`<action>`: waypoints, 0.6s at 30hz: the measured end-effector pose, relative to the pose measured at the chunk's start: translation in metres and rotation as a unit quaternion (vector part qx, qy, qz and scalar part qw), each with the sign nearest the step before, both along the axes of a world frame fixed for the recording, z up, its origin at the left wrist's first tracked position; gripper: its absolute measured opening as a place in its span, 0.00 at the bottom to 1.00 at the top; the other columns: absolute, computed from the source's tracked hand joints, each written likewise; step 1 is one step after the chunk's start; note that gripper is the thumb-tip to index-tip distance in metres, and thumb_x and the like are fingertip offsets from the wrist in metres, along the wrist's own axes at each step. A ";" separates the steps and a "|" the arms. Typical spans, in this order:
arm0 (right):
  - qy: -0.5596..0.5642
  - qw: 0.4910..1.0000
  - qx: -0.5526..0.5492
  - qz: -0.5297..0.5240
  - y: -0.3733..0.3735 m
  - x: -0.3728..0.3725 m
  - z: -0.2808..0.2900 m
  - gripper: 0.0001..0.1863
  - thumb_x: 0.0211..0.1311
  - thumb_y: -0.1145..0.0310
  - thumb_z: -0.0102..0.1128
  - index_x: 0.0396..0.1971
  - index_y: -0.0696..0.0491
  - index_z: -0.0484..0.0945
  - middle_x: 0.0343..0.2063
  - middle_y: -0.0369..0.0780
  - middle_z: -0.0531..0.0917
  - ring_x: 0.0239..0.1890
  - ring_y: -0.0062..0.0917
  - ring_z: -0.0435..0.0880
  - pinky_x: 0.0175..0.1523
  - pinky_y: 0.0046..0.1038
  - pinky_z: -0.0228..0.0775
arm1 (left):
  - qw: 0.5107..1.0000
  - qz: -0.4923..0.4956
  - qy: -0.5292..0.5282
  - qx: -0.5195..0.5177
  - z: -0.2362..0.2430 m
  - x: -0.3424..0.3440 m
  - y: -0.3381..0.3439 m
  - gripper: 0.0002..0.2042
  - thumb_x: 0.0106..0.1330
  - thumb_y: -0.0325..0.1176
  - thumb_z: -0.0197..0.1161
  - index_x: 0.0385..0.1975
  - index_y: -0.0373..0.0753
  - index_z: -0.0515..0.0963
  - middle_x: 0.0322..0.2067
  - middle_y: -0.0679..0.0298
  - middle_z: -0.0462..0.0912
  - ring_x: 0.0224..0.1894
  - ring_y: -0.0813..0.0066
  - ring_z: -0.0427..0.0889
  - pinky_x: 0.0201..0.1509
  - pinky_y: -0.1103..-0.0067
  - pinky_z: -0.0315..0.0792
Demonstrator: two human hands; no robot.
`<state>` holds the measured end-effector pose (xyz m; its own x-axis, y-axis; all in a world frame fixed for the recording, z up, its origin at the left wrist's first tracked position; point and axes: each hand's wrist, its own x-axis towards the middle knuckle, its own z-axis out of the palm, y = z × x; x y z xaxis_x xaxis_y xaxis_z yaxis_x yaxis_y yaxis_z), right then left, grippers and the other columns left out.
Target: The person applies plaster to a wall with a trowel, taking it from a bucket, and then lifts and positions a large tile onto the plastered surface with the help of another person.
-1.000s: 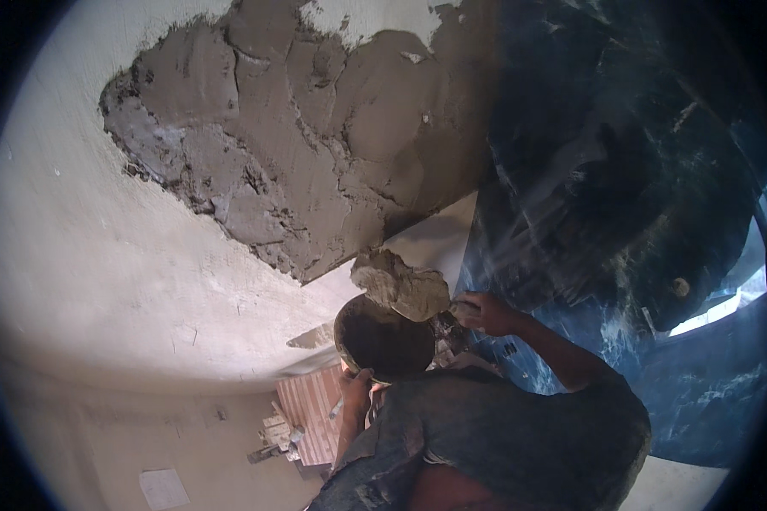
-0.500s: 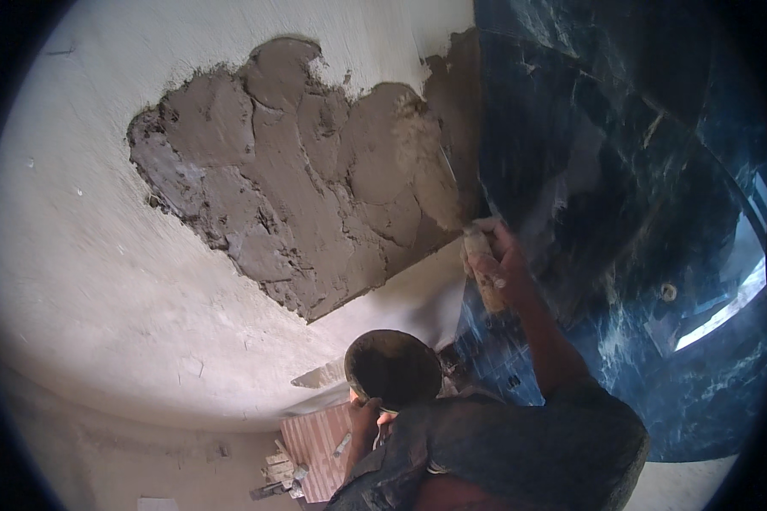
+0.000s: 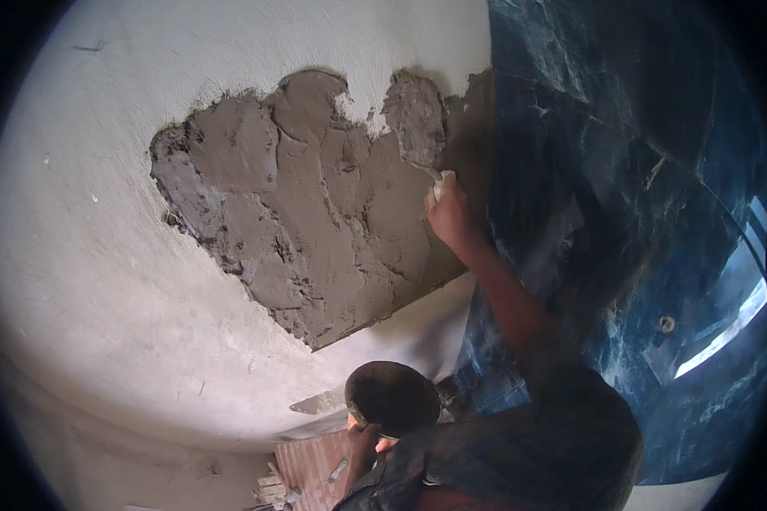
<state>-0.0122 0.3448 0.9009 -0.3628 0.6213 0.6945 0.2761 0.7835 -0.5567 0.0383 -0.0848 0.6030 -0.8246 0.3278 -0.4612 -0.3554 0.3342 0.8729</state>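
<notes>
My right hand (image 3: 452, 220) is closed around the handle of a trowel (image 3: 437, 183), held up against the wall near the dark panel. The trowel's blade can hardly be told apart from the rough lump of wet mortar (image 3: 418, 115) above my hand. A broad patch of grey-brown mortar (image 3: 349, 247) covers part of the pale wall, smeared in overlapping strokes. Low in front of my body, my left hand (image 3: 366, 438) grips the rim of a round dark bucket (image 3: 394, 399). Shadow hides what the bucket holds.
Glossy dark-blue marbled panels (image 3: 588, 255) border the mortar on the right. Bare pale wall (image 3: 102, 281) spreads to the left. Below, beside my left arm, lie a reddish striped board (image 3: 311, 467) and pale scraps (image 3: 270, 492).
My right hand has risen up and left along the wall with the trowel, and a raised lump of mortar now shows at the patch's top edge. The left hand still holds the bucket.
</notes>
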 end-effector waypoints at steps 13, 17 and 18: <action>-0.052 0.977 0.146 -0.149 0.090 0.015 -0.002 0.22 0.52 0.67 0.65 0.46 0.53 0.68 0.40 0.47 0.76 0.37 0.45 0.81 0.39 0.42 0.76 | 0.991 0.054 -0.033 0.121 0.020 -0.001 0.007 0.11 0.50 0.25 0.64 0.33 0.27 0.78 0.28 0.61 0.82 0.25 0.75 0.78 0.31 0.78 0.71; -0.062 0.976 0.139 -0.155 0.101 0.019 0.003 0.22 0.53 0.66 0.64 0.46 0.53 0.68 0.39 0.48 0.77 0.39 0.45 0.81 0.40 0.41 0.76 | 0.991 0.088 -0.026 0.094 -0.010 -0.007 -0.001 0.12 0.50 0.25 0.65 0.34 0.27 0.78 0.29 0.60 0.82 0.26 0.74 0.78 0.32 0.78 0.72; -0.071 0.976 0.129 -0.158 0.104 0.022 0.003 0.21 0.54 0.65 0.63 0.47 0.53 0.68 0.39 0.48 0.77 0.39 0.45 0.81 0.41 0.42 0.76 | 0.993 0.084 -0.026 0.082 -0.007 -0.007 0.001 0.13 0.49 0.26 0.65 0.35 0.27 0.78 0.29 0.60 0.82 0.27 0.74 0.78 0.32 0.78 0.72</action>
